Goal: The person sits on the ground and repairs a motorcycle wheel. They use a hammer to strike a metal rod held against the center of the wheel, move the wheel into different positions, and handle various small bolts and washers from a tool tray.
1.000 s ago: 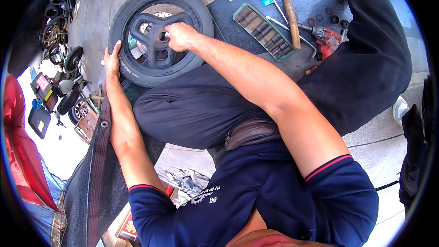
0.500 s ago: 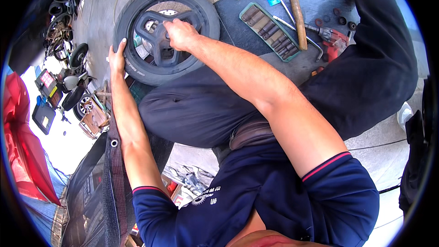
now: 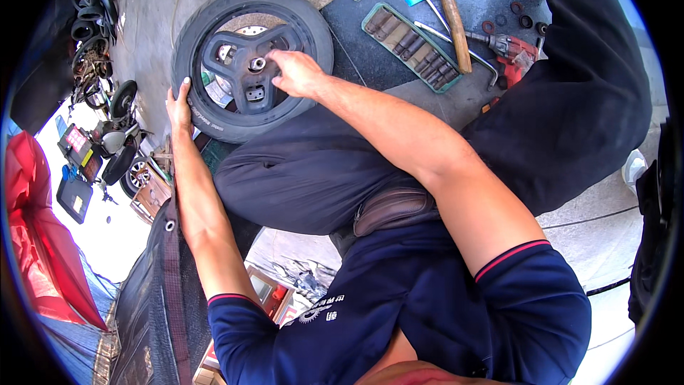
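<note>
A scooter wheel (image 3: 249,115) with a black three-spoke rim and rubber tyre leans at the upper left, beside my knee. My left hand (image 3: 179,108) grips the tyre's left edge, thumb on the sidewall and fingers along the tread. At the wheel's middle, a metal-ringed hub hole (image 3: 256,64) is exposed. My right hand (image 3: 298,73) is just right of that hole, index finger and thumb apart, nothing visible between them. Whether its fingertips touch the spoke is hard to tell.
On the dark mat to the right lie a green socket tray (image 3: 413,48), a wooden-handled hammer (image 3: 453,18), a red impact wrench (image 3: 511,53), a bent metal bar (image 3: 463,53) and several small rings (image 3: 525,21). Old tyres (image 3: 89,0) and scooter parts (image 3: 114,139) stand at the far left.
My right hand has drawn back to the right from over the hub, uncovering its hole. The left hand stays on the tyre. The whole view has shifted slightly.
</note>
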Demonstrator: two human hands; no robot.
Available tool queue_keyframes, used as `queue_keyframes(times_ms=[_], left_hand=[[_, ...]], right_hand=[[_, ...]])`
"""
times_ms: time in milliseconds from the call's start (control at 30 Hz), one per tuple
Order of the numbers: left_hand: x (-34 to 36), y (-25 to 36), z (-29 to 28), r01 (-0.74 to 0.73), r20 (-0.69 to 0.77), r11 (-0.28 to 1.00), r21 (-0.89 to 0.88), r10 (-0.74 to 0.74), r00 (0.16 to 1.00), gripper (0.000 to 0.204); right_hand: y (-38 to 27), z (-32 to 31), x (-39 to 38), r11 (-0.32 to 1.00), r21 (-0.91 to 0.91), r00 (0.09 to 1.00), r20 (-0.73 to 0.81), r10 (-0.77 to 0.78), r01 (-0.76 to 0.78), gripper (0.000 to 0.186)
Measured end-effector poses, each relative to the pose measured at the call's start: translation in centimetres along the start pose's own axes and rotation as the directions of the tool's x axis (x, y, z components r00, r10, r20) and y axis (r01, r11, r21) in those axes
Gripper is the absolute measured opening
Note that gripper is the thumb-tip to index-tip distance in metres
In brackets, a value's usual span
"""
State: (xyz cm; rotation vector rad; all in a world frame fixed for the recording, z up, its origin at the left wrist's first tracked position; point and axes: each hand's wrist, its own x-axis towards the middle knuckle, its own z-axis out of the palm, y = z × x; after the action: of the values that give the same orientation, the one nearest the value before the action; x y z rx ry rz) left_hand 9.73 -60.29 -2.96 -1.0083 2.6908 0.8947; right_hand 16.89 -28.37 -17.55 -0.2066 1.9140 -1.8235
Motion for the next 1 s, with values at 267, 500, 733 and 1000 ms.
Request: queue_keyframes(times_ms=[267,500,733,1000], left_hand=[[1.4,-1.4,-0.8,0.014,-0.031,0.999,0.045,-0.012,0.999,0.109],[0.9,-0.9,-0.4,0.032,-0.008,0.999,-0.003,-0.032,0.999,0.107],[-1.9,1.1,-0.9,0.009,-0.025,0.996,0.087,-0.007,1.000,0.106],[-4.5,4.0,-1.3,-0.019,0.401,0.943,-0.332,0.160,0.902,0.052]], right_hand=[[-0.5,-0.5,-0.3,0.989,-0.142,0.999,-0.028,0.034,-0.038,0.047],[1.6,-0.1,-1.2,0.985,-0.146,0.996,-0.001,0.093,-0.092,0.043],[2.0,-2.0,-1.3,0.982,-0.043,0.982,-0.035,0.183,-0.185,0.045],[-13.4,-13.1,2.6,0.890,0.071,0.800,-0.473,-0.368,0.451,0.078]])
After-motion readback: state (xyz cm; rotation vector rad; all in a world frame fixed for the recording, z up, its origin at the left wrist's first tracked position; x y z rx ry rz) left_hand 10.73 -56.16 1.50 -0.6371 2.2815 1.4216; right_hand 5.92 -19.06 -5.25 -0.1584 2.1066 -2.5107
